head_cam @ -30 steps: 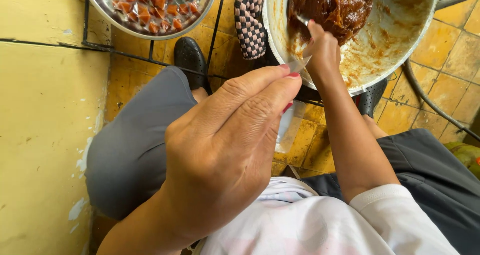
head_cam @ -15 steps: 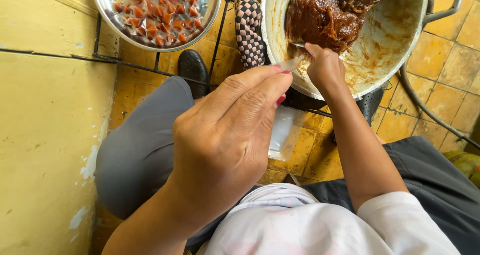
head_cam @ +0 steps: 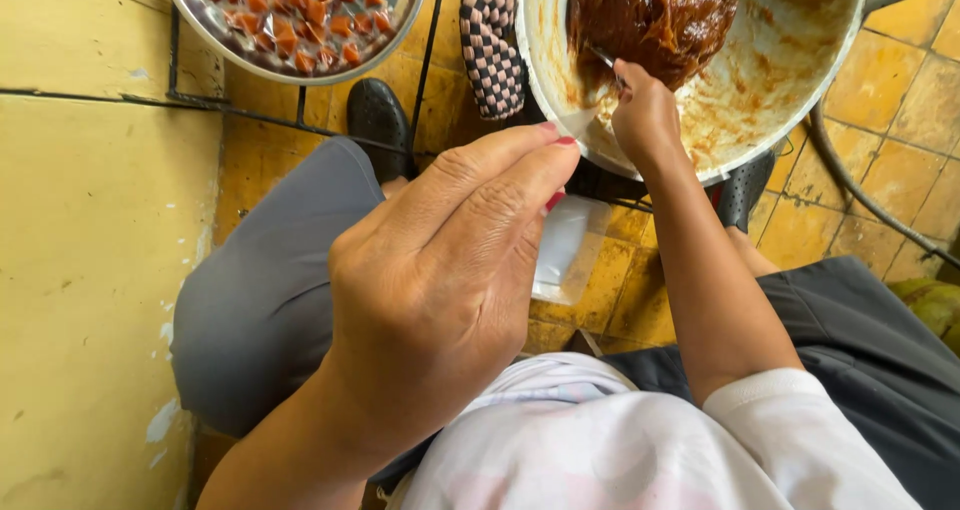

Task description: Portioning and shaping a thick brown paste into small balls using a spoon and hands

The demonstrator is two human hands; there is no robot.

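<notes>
We're looking down on the left hand (head_cam: 440, 290), big in the centre of the frame, fingers pressed together and pinching the top edge of a small clear plastic bag (head_cam: 562, 255) that hangs below the fingertips, held up close to the pan, it seems, so the mouth stays within easy reach. Up at the upper right the right hand (head_cam: 645, 120) is closed around the handle of a thin metal spoon (head_cam: 604, 62), its tip dug into the dark brown sticky paste (head_cam: 650, 15) heaped in the large round pale metal pan (head_cam: 790, 80), whose inner wall is smeared with brown streaks. We judge the grip on the spoon to be tight, though the fingers curl out of sight. In the upper left sits a shallow round metal tray (head_cam: 200, 20) filled with small orange-brown wrapped pieces (head_cam: 290, 15), both vessels resting on a black wire rack (head_cam: 300, 125). Between them hangs a black-and-white chequered cloth mitt (head_cam: 490, 40). Below are grey trousers (head_cam: 270, 290), a black shoe (head_cam: 378, 120) and yellow floor tiles (head_cam: 790, 230); the pan's rim lies just beside the bag.
</notes>
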